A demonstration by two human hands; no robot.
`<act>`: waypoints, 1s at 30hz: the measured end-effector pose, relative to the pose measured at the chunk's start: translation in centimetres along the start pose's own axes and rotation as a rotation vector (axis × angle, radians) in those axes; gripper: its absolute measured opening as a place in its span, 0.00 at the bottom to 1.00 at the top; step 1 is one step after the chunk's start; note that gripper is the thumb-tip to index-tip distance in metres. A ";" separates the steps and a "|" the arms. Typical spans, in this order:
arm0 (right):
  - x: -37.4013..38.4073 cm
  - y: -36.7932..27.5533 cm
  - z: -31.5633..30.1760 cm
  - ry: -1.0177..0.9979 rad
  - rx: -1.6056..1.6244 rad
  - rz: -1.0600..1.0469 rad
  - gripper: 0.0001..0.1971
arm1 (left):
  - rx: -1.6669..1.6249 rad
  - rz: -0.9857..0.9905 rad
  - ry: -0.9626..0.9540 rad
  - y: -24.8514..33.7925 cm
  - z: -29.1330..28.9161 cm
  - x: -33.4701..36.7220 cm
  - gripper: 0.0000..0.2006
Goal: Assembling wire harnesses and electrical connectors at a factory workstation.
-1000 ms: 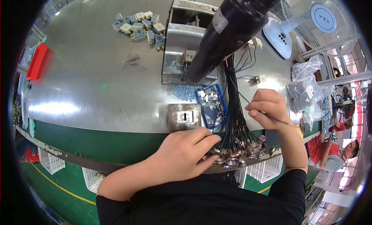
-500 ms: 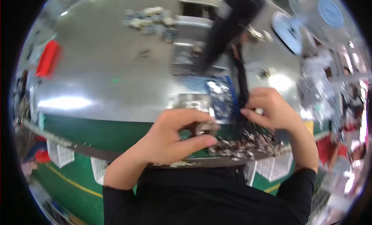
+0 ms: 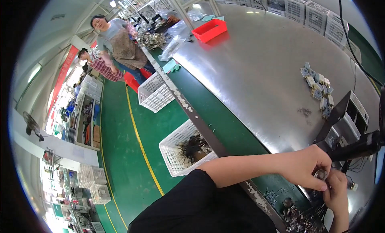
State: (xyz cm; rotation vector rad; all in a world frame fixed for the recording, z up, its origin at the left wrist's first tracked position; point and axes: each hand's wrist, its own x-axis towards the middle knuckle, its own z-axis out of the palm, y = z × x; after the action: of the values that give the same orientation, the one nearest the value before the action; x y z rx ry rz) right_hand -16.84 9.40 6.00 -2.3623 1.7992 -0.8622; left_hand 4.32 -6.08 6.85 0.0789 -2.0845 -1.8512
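Observation:
A small round metal part is pinched between the thumb and fingers of my left hand, above the right end of the bench. My right hand meets it there, its fingers bent against the left fingertips. What those right fingers grip is hidden. Just right of that hand lies a small white connector on a thin wire. Below both hands, a pile of shiny small metal parts with dark wires lies on the green strip at the bench's near edge.
A black jointed arm and a grey metal box stand beyond my hands. White and grey connectors lie on the metal bench, with a red bin farther off. White baskets stand on the floor; two people are beyond.
The view has swung to the left, showing the aisle and the people. My hands, apart before, are now together at the round metal part.

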 end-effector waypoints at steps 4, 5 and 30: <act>0.9 0.5 0.6 -0.282 0.391 0.128 0.08 | 0.299 0.245 0.105 -0.3 -0.2 -0.6 0.13; 0.4 -0.1 1.0 -0.199 0.418 0.239 0.07 | 0.305 0.239 0.109 -0.4 -0.3 -0.8 0.13; 2.6 0.0 -1.3 0.034 0.527 0.156 0.05 | -0.630 -0.246 -0.132 -4.7 0.1 0.1 0.19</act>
State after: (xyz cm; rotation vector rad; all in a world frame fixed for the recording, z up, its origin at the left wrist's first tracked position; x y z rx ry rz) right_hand -16.98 7.45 8.12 -1.8640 1.5003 -1.1815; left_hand 3.34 -6.73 2.31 0.0563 -1.5217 -2.6396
